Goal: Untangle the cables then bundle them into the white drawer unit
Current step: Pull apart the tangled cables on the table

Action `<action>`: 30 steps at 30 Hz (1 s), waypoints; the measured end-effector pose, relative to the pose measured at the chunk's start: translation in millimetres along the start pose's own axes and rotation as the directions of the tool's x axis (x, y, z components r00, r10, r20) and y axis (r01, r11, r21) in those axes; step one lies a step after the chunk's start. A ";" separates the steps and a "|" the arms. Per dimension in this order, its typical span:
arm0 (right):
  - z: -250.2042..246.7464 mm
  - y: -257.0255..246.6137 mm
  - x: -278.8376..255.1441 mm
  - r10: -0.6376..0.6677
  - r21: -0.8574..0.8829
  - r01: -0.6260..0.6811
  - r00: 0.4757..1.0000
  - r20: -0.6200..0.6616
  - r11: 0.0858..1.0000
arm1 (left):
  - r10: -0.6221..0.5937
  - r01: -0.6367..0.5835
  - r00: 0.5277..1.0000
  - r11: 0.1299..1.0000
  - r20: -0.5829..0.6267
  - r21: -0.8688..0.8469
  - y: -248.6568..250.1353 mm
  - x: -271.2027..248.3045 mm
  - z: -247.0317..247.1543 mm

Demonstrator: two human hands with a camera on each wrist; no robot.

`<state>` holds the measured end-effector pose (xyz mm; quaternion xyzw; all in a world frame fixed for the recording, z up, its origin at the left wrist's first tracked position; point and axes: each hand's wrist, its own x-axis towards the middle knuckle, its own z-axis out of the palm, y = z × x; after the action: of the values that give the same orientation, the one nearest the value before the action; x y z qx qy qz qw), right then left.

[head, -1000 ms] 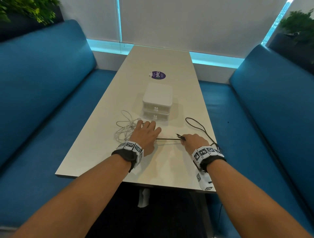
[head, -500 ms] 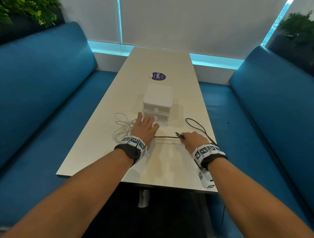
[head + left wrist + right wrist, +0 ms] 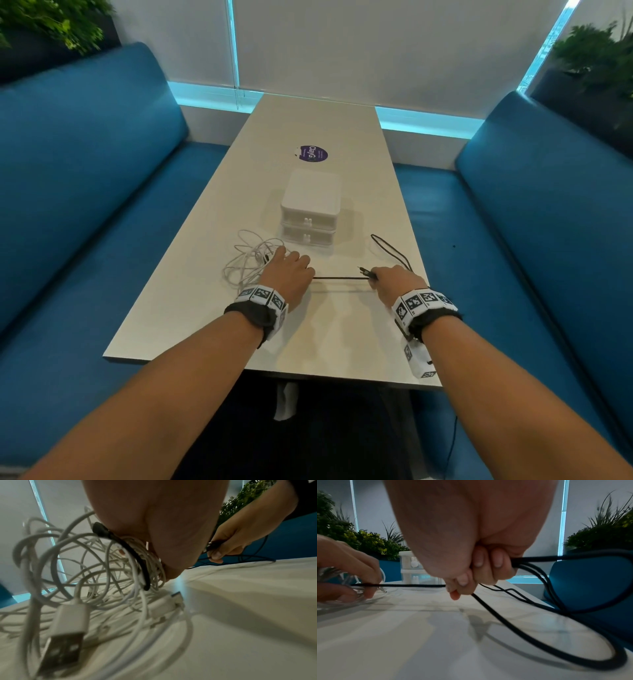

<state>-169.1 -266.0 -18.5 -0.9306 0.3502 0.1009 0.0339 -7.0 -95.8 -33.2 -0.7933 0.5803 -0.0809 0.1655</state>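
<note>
Blue benches flank the long surface [image 3: 205, 308]. At mid-frame the white drawer unit [image 3: 311, 198] sits shut. Since a second ago the left hand [image 3: 289, 274] has curled onto the white cables [image 3: 246, 263], pinning them while the right hand [image 3: 394, 281] grips the black cable [image 3: 339, 278], now taut between them. Left fingertips are hidden.

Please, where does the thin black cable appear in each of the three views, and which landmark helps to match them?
Head: the thin black cable is stretched between both hands, low centre, looping right.
Left wrist: upper right, gripped by the right hand.
Right wrist: it crosses the middle from the left hand and loops at lower right.
Shared landmark: the white plastic drawer unit in head and right wrist views; the left wrist view lacks it.
</note>
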 end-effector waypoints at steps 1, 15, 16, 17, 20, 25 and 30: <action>1.4 -0.8 0.8 0.012 -0.015 -0.012 1.000 -0.006 1.000 | -0.018 0.018 1.000 1.000 0.003 -0.004 0.7 0.4 -0.1; 11.5 -84.0 2.1 -0.073 0.206 0.094 0.992 -0.107 0.974 | 0.033 -0.031 0.999 0.997 0.027 -0.070 12.1 2.2 -15.3; 12.5 -82.9 0.2 -0.072 0.200 0.095 0.990 -0.121 0.975 | 0.030 -0.027 0.998 0.997 0.048 -0.071 9.4 1.1 -15.5; 12.8 -81.2 -0.8 -0.071 0.206 0.099 0.988 -0.137 0.973 | 0.029 -0.025 0.998 0.997 0.061 -0.068 7.3 1.0 -15.3; 12.4 -77.5 -4.8 -0.088 0.288 0.134 0.982 -0.166 0.948 | 0.066 -0.064 0.997 0.997 0.043 -0.054 7.1 1.5 -13.7; 13.6 -78.2 -0.5 -0.128 0.469 0.145 0.989 -0.068 0.871 | 0.130 -0.135 0.989 0.988 -0.073 -0.069 12.9 -0.3 -4.4; 16.5 -66.1 2.9 -0.158 0.500 0.127 0.987 0.021 0.857 | 0.035 -0.057 0.988 0.988 -0.148 -0.144 4.6 -0.7 3.5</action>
<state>-126.2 -215.9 -35.8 -0.9103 0.2934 0.0329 0.2903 -10.2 -95.9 -38.1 -0.7819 0.6133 -0.0911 0.0655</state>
